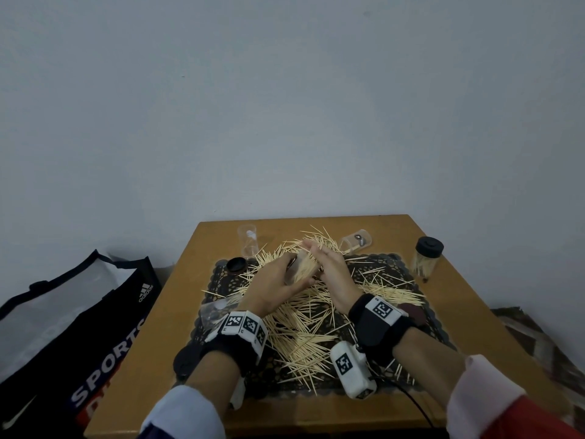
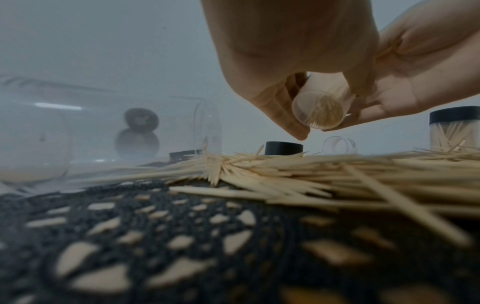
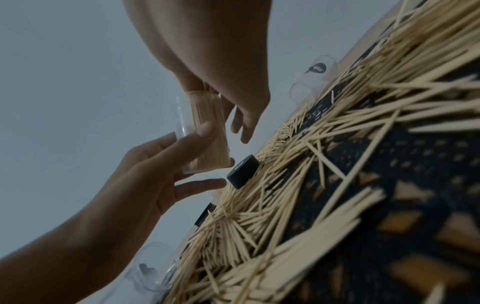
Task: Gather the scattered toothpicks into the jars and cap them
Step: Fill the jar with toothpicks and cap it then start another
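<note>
Where "SPORTS" reads: adidas bag point(image 1: 63, 327)

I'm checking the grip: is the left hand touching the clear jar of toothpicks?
Touching. The right wrist view shows the left hand with thumb and fingers wrapped around the clear jar.

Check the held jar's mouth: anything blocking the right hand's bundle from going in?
Nothing visible. The left hand grips the clear jar, lifted off the mat, and the right hand is already feeding its toothpick bundle through the open mouth. The loose black cap lies below on the scattered toothpicks, apart.
</note>
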A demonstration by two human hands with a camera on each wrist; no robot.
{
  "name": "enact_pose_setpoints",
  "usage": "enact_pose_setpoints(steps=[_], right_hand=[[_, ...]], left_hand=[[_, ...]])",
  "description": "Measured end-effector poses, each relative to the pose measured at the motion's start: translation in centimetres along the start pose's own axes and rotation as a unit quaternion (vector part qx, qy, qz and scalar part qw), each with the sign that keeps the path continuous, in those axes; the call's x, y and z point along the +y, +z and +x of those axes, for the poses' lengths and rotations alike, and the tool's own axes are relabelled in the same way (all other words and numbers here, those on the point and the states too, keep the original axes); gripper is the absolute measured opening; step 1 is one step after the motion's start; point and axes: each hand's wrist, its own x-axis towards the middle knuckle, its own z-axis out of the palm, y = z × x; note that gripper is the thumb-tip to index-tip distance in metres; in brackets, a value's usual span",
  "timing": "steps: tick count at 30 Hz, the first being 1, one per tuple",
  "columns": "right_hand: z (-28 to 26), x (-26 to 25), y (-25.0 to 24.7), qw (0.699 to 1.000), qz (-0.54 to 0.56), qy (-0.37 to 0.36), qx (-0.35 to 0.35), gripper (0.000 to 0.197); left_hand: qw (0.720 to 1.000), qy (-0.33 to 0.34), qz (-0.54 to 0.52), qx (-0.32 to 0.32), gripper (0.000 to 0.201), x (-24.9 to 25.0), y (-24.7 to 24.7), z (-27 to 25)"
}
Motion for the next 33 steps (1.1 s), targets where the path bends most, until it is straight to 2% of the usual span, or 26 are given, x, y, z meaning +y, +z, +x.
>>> enact_pose_setpoints(steps=[8,20,25,30,33], right_hand=[[0.2,-0.5,-0.3,0.998,-0.028,0.038,-0.038,0.030],[0.3,-1.6,-3.5,0.994,-0.031,0.082,-0.062,0.029],[0.6,-1.7,-3.6,0.998,-0.054,0.025,-0.018,0.037],[0.6,-2.2,-3.1,0.989,-0.136,-0.060,0.010,0.021],[0.6,-2.2,-2.7,0.979,-0.182,-0.091,0.029,0.019]], left_hand=[[1.000,-0.004,0.006,-0.004,0.056,0.1,-0.1,0.0],[1.000,-0.012,0.017,-0.009,0.066,0.3,-0.4,-0.2],[1.000,-0.017,0.018,-0.014,0.065,0.4,-0.5,-0.2],[1.000,-0.020,0.017,-0.015,0.064,0.5,-0.5,-0.2],[0.999,-0.022,0.018,-0.014,0.064,0.4,-0.5,-0.2]])
